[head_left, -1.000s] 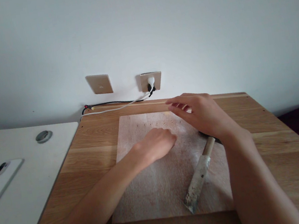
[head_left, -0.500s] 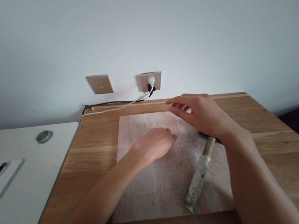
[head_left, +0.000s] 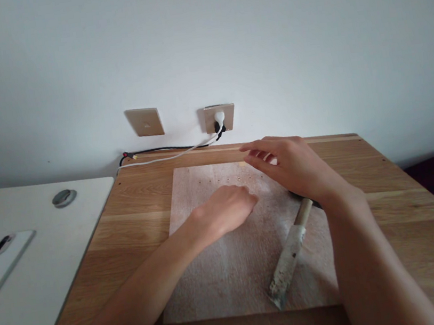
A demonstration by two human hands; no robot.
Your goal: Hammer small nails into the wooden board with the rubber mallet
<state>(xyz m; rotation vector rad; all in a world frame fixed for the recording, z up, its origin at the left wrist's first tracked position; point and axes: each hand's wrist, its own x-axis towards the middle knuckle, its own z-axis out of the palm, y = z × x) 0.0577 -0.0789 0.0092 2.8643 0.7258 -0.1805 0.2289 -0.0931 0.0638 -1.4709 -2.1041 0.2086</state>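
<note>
My left hand (head_left: 229,206) is curled closed over the middle of a pale wooden board (head_left: 219,291). Its back faces up and hides the fingertips and anything in them. To its right, my right hand (head_left: 283,159) hovers at the board's far right edge, fingers bent and thumb apart, with nothing visible between them. A worn chisel-like tool (head_left: 289,257), with a wooden handle and stained metal blade, lies slantwise on the board below the right hand. A dark object (head_left: 316,204) peeks out beneath the right wrist, mostly hidden. Several small dark dots run in a row along the board's far side.
The board rests on a wooden table (head_left: 126,239) against a white wall. A white and a black cable run along its back edge to a wall socket (head_left: 220,118). On the left stands a white table (head_left: 70,242) with a grey round cable grommet (head_left: 64,198).
Almost nothing differs. The left hand shifts very slightly; the right hand, the board and the tool stay in place.
</note>
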